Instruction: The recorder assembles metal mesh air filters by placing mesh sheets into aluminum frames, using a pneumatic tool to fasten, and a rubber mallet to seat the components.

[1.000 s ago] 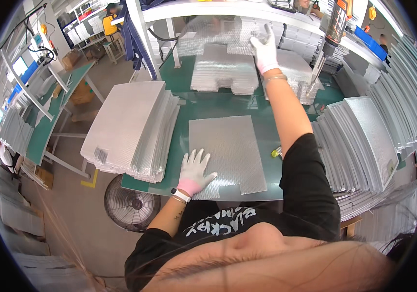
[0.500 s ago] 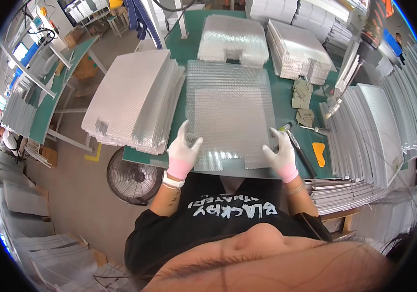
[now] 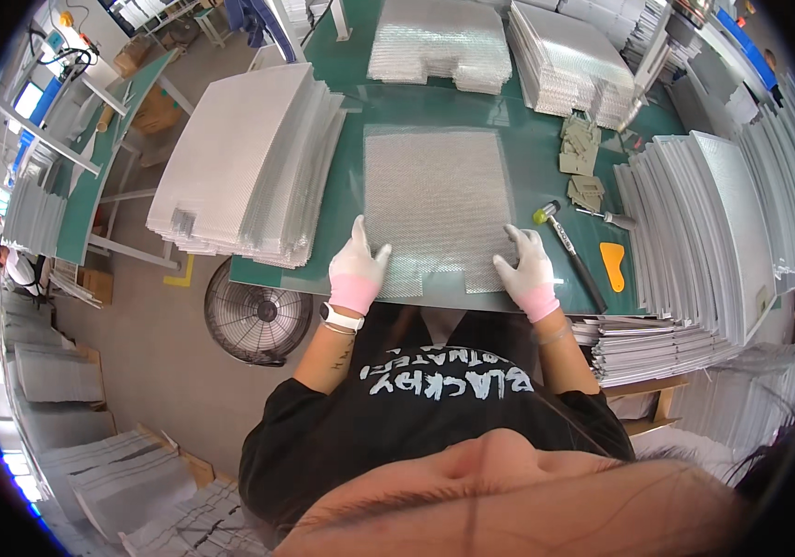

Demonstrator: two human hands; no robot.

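A silvery perforated mesh sheet (image 3: pixel 436 195) with a notch in its near edge lies flat on the green worktable (image 3: pixel 342 190), in front of me. At its near left edge is my left hand (image 3: pixel 358 266), in a white glove with a pink cuff, thumb and fingers apart. Gloved the same way, my right hand (image 3: pixel 527 272) is at the near right edge, its fingers spread. Both hands touch or nearly touch the sheet's sides, gripping nothing. Whether more than one sheet lies there, I cannot tell.
Mesh sheet stacks stand left (image 3: pixel 244 167), at the back (image 3: pixel 441 42) and back right (image 3: pixel 569 60). Right of my hand are a hammer (image 3: pixel 572 258), a screwdriver (image 3: pixel 609 218), an orange scraper (image 3: pixel 612 266) and grey-green pieces (image 3: pixel 579 148). A floor fan (image 3: pixel 258 316) stands below left.
Two overlapping, offset mesh outlines have become one, as the larger-looking sheet has come down into line with the one below. My hands have drawn in against its sides. The view has shifted slightly.
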